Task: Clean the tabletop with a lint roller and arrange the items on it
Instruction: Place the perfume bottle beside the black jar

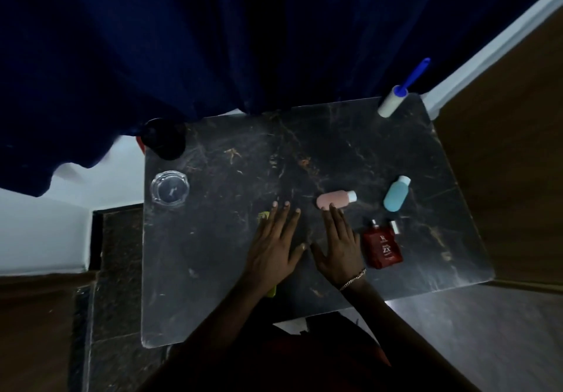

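A dark marble tabletop (219,269) fills the middle of the view. My left hand (274,245) lies flat on it with fingers spread, over a yellow-green comb (264,217) that shows above and below the hand. My right hand (338,248) rests flat beside it, fingertips touching a pink bottle (335,200) lying on its side. A teal bottle (395,194) lies further right. A red perfume bottle (382,247) lies by my right wrist, its small cap (395,226) next to it. The lint roller (396,99), white with a blue handle, stands at the far right corner.
A glass ashtray (169,189) sits near the left edge, with a round black object (164,138) at the far left corner. A dark blue curtain (213,41) hangs behind the table. A brown wooden panel (511,178) stands on the right.
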A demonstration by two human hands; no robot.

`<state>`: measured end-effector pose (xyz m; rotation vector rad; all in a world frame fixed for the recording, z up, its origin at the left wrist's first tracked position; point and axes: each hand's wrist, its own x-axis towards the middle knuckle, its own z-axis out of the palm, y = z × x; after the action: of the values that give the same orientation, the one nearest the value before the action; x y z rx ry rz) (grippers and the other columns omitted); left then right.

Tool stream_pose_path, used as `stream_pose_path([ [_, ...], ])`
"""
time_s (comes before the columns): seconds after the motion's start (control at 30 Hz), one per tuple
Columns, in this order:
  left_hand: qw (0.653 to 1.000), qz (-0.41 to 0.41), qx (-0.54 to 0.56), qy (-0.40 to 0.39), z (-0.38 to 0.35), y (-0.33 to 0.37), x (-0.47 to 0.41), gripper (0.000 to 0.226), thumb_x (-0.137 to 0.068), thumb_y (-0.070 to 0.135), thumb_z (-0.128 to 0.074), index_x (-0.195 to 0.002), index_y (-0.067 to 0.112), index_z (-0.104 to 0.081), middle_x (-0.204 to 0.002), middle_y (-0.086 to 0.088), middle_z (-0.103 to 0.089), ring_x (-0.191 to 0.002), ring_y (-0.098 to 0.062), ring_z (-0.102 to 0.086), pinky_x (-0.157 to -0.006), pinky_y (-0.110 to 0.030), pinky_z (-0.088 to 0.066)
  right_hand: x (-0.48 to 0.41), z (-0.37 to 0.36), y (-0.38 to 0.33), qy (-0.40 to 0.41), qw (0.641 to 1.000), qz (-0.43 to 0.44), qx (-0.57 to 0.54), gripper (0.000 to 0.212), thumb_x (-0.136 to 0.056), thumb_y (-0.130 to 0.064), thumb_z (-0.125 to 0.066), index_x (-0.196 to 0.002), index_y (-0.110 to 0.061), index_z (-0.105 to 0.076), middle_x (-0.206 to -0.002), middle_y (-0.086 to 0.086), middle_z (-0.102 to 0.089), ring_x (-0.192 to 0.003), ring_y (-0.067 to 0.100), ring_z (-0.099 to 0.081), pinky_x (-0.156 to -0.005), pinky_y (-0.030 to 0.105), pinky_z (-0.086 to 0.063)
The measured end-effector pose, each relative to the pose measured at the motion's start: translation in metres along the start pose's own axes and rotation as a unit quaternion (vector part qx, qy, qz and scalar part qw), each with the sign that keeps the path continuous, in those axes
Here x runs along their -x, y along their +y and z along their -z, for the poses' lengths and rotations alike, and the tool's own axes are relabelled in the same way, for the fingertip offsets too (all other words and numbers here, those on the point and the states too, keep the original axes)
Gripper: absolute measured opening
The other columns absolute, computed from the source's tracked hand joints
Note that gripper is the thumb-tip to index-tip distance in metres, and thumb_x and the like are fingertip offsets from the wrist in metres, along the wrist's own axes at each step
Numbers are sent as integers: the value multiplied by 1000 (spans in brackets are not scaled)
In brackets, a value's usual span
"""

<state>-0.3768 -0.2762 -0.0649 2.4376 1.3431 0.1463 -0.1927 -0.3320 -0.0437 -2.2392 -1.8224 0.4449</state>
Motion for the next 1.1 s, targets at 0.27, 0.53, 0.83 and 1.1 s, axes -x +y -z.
stream_pose_path([
  [0.27,1000,-8,15,1,-27,78,-29,80,-101,59,-42,-166,21,-14,-176,-5,-11,-164,-25,0,-129,-49,-24,-12,36,74,8,1000,-22,15,75,-94,-51,-48,-155,-13,-28,-159,11,-35,-147,30,-35,-110,48,-41],
  [0.53,997,23,57,-49,-52,154,-47,86,-98,63,-43,-166,19,-15,-173,-9,-19,-160,-29,-21,-124,-47,-32,-12,54,152,28,992,-118,-34,52,-92,-29,-66,-135,-1,-56,-131,18,-58,-118,37,-54,-101,43,-43],
  [0.83,892,316,295,-132,-63,228,-87,76,-87,42,-77,-145,5,-44,-144,-18,-58,-132,-34,-58,-110,-46,-48,-26,61,185,-85,945,-259,-180,57,-84,-31,-76,-133,-10,-57,-135,17,-53,-123,32,-55,-100,29,-43],
  [1.1,854,392,326,-104,-71,255,-107,83,-72,32,-92,-137,7,-46,-139,-17,-60,-125,-33,-62,-102,-46,-55,-35,64,196,-125,937,-251,-209,54,-85,-26,-75,-133,-14,-53,-135,16,-52,-119,31,-57,-100,35,-47],
])
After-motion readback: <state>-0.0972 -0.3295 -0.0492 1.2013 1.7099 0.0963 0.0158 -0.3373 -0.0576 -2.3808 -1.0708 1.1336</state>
